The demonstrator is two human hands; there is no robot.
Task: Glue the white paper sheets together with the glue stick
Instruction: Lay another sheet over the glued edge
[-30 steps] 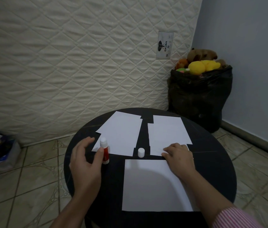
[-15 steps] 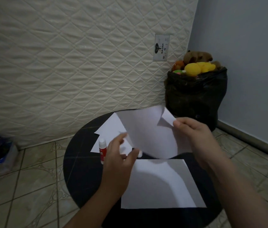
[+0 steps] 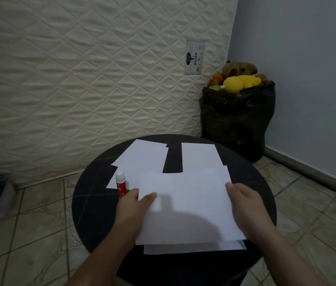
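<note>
Holding the top white sheet (image 3: 185,205) by both side edges, I have my left hand (image 3: 131,211) pinched on its left margin, thumb on top and fingers beneath, and my right hand (image 3: 245,205) closed along its right edge. Gripping both sides keeps the paper flat and lets me square it over the sheet below (image 3: 194,249), whose near edge peeks out toward me, so the two are close to aligned but not yet matched. I judge this to be the laying-down step, where one paper goes onto the other to stick.

Just beyond my left hand stands the glue stick (image 3: 121,183), upright and uncapped, parked within easy reach; its cap is hidden from me. Farther out lie two more white sheets, left (image 3: 142,159) and right (image 3: 200,157), set apart on the round black table (image 3: 88,205) as waiting stock.
</note>
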